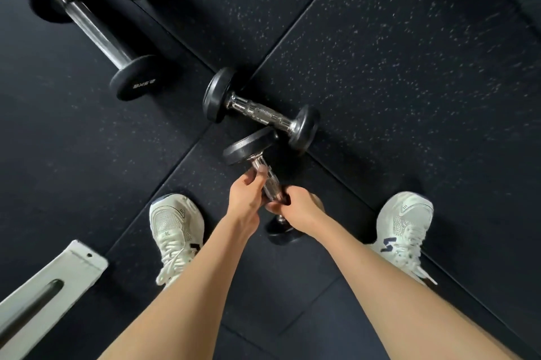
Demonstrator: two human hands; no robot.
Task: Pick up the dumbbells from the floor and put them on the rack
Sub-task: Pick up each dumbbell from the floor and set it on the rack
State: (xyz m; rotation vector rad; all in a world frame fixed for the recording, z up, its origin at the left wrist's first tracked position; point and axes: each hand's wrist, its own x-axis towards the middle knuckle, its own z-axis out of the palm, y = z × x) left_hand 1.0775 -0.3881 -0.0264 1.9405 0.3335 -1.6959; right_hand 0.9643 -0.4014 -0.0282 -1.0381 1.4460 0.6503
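On the dark speckled gym floor (409, 67), between your left shoe (175, 231) and right shoe (405, 225), you are bent over the nearer dumbbell (251, 149). Both hands are on its chrome handle. Your left hand (246, 197) grips the upper part, its fingers (254, 177) curled round the metal. Your right hand (297, 204) grips just below it, fingers wrapped round the same handle. The dumbbell is tilted: its far head is raised and angled toward you, and its near head hangs low by your wrists. Whether that low head touches the floor cannot be told.

The second dumbbell (259, 112) lies flat on the floor just beyond, untouched, its near head close beside the raised head of the one you hold.

The task looks barely begun. The first dumbbell is only being lifted, the second is not yet picked up, and neither is on a rack. No rack is plainly in view. A white metal frame (52, 277) shows at lower left, and a short barbell (93, 26) lies at upper left; whether the frame belongs to the rack is unclear.
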